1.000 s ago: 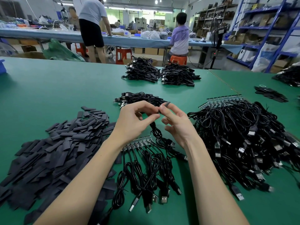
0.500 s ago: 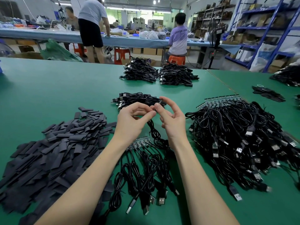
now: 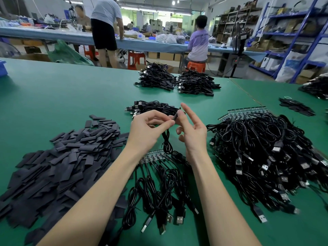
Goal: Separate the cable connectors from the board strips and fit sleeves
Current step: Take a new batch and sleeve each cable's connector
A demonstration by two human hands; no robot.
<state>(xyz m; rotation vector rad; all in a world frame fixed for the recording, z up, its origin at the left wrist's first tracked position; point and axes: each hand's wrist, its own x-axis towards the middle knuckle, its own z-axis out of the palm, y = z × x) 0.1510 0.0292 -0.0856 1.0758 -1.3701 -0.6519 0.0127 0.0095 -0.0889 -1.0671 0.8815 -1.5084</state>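
Note:
My left hand (image 3: 148, 131) pinches the end of a black cable (image 3: 166, 141) that hangs down toward the table. My right hand (image 3: 190, 129) pinches a short black sleeve (image 3: 175, 116) at that cable's tip, its index finger stretched upward. Under my wrists lies a board strip (image 3: 153, 157) with several black USB cables (image 3: 159, 197) still attached. A wide heap of flat black sleeves (image 3: 58, 162) covers the table on the left. A big tangle of cables on board strips (image 3: 266, 157) lies on the right.
A small bundle of cables (image 3: 150, 106) lies just beyond my hands, and two larger bundles (image 3: 177, 82) sit farther back on the green table (image 3: 62, 93). More sleeves (image 3: 295, 107) lie at far right. Persons work at a blue bench behind.
Both hands have stayed together at the cable tip. My right index finger has lifted and straightened, and the sleeve now sits at the cable end between my fingertips.

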